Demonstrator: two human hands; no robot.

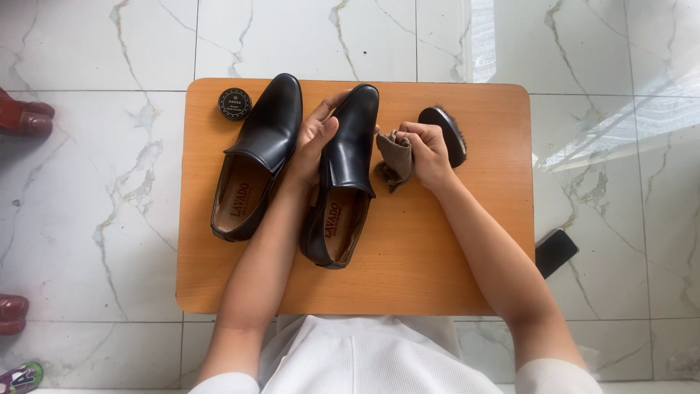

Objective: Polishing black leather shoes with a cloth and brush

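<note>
A: White ribbed clothing (350, 357) lowest in view, nearest the lens, then both bare forearms reaching up over the orange tabletop (437, 255).

B: And at the left hand (315, 138)?

A: Wrapped round the vamp of a black slip-on shoe (350, 138), fingers (329, 109) curled over its left side, thumb against the leather. Steadies it sole-down, toe pointing away, near the middle of the tabletop.

B: Right hand (425, 149)?

A: Closed on a bunched brown cloth (395, 159), fingers clamped together round it, pressed to the shoe's right flank just behind the toe.

B: Step in hand, then?

A: Looks like rubbing the upper with the cloth, one side only, toe end. Cannot tell whether any polish sits on the cloth.

B: Round about?

A: Second shoe (266, 138) of the pair just left of the held one, touching the left wrist or nearly so. Round black polish tin (235, 103), lid on, by its toe. Dark shoe brush (446, 131) just beyond the right knuckles. Black phone (555, 252) off the tabletop's right edge, on the marble floor (95, 219).

B: Next move calling for what?

A: Probably a firm left grip so the shoe does not skid, and cloth strokes kept clear of the brush close behind.
</note>
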